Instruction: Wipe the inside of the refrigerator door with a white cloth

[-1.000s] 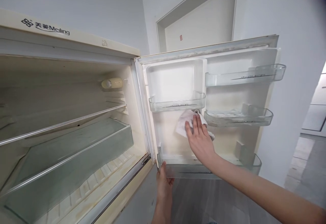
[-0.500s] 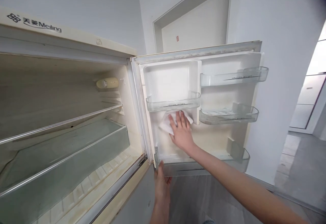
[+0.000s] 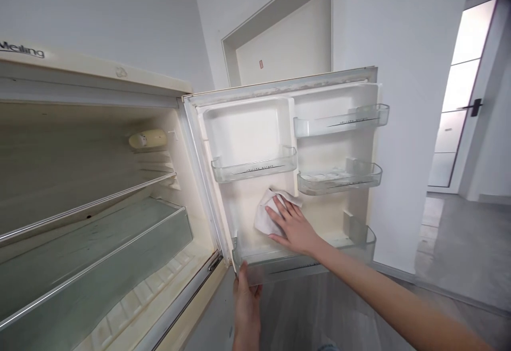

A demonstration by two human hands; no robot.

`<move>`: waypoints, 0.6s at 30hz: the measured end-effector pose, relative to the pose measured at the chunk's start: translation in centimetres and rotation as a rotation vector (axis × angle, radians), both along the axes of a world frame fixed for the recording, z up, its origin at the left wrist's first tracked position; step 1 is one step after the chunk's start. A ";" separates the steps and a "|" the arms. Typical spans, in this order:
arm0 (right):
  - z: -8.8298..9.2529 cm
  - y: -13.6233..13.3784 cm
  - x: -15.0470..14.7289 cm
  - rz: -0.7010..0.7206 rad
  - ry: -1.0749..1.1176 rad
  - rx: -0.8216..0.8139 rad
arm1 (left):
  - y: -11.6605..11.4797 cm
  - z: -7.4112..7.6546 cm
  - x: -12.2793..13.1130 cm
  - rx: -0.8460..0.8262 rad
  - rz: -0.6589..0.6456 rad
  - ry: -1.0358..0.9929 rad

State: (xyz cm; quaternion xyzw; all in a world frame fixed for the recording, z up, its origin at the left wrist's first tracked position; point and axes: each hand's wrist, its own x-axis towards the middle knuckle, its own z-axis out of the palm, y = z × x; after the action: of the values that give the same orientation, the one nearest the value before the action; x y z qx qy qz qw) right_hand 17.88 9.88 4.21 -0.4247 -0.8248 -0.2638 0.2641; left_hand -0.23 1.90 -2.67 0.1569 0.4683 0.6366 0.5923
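My right hand (image 3: 294,226) presses a white cloth (image 3: 266,217) flat against the inner panel of the open fridge door (image 3: 243,202), with its fingers spread over the cloth. The cloth lies between the upper door shelves and the bottom one. Below, my left hand (image 3: 246,292) grips the lower left corner of the clear bottom door shelf (image 3: 287,268); its thumb is at the front and the other fingers are partly hidden beneath. A clear left door shelf (image 3: 255,167) sits above the cloth.
At left stands the fridge interior with a glass shelf (image 3: 91,202) and a greenish drawer (image 3: 131,260). Two more clear shelves are on the door's right side, the middle one (image 3: 339,181) nearest my right hand. A wall niche (image 3: 287,37) and a glazed door (image 3: 463,90) lie beyond.
My right hand has slid the cloth downward and slightly right across the door panel, away from the left shelf. My left hand stays at the bottom shelf's corner. The view has turned right.
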 end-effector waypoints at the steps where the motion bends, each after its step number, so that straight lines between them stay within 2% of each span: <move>1: -0.1 0.0 0.7 -0.026 0.001 0.006 | 0.0 0.0 0.1 -0.003 0.004 0.009; 6: -0.4 -0.1 2.3 -0.153 0.006 0.066 | 0.0 0.1 0.2 -0.001 -0.004 0.005; 13: -1.2 0.1 3.6 -0.200 -0.007 0.105 | 0.4 -0.3 -0.2 -0.005 -0.012 -0.013; 18: -2.1 1.4 6.1 -0.407 0.171 0.162 | 0.6 -0.8 -0.3 -0.048 0.013 -0.023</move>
State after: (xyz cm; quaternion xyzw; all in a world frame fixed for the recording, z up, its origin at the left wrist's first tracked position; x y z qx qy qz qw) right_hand 23.97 11.30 2.16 -0.5804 -0.6730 -0.3403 0.3075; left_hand -0.55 2.55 -3.45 0.1322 0.4775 0.6309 0.5971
